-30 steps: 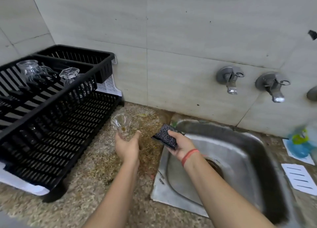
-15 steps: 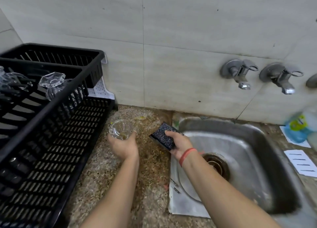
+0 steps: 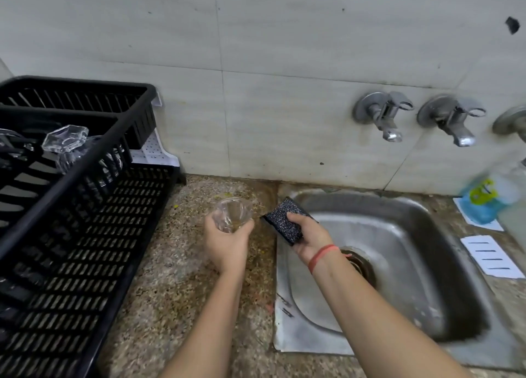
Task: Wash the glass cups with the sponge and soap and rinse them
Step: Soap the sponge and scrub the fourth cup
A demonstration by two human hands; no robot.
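Two hands are at work near the camera. The left hand (image 3: 227, 246) curls round a clear glass cup (image 3: 232, 214) above the speckled counter (image 3: 176, 278). The right hand (image 3: 310, 238) grips a dark sponge (image 3: 284, 224) over the sink (image 3: 398, 235). Farther right, the yellow label on a blue bottle (image 3: 486, 201) is too blurred to read.

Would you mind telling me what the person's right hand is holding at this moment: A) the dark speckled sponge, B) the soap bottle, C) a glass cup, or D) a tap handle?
A: the right hand grips the dark speckled sponge above the left edge of the sink, while the left hand holds the glass cup.
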